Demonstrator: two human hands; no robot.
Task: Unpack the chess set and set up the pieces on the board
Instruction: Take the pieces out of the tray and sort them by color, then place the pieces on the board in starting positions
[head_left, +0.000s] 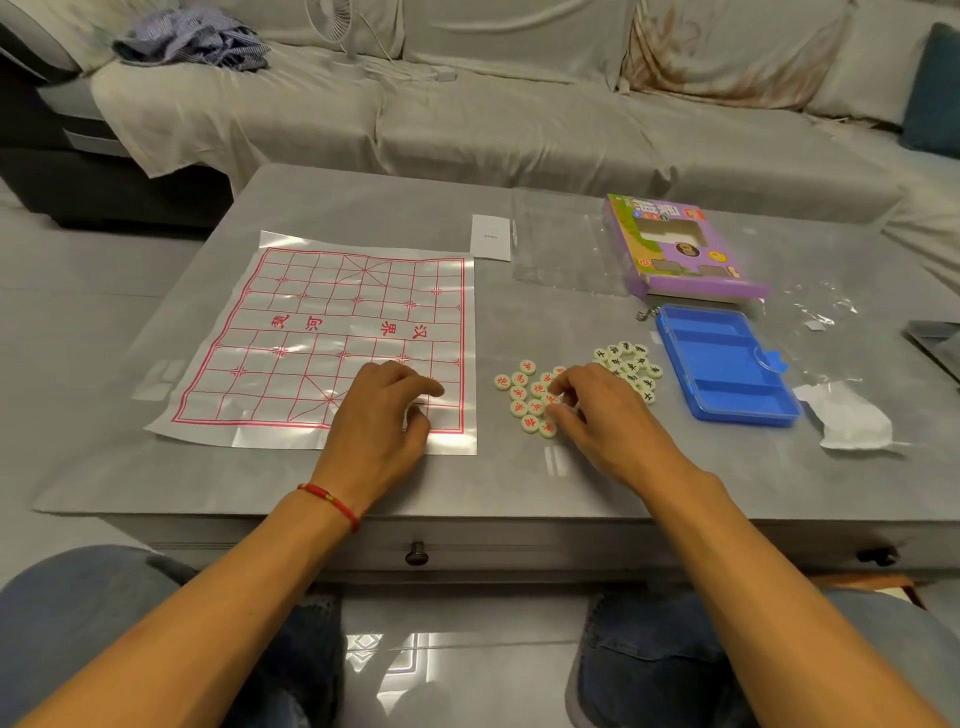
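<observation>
Left hand (387, 410): over the board's near right corner, fingers loosely curled, holding nothing visible.
Right hand (587, 410): fingertips pinching a red piece (552, 399) in the red pile.
Board (291, 312): flat on the worktop (363, 208), at 9 o'clock from the piles.
Red pieces (524, 400): clustered just right of the board.
Black pieces (631, 364): heaped at 2 o'clock from the red ones.
Blue case (727, 364): open, right of the piles.
Purple box (675, 249): at 12 o'clock from the case.

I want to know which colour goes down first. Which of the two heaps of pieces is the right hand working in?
The red-lettered heap, beside the board. The right hand pinches among its pieces; the black-lettered heap lies farther back, by the blue case.
</observation>
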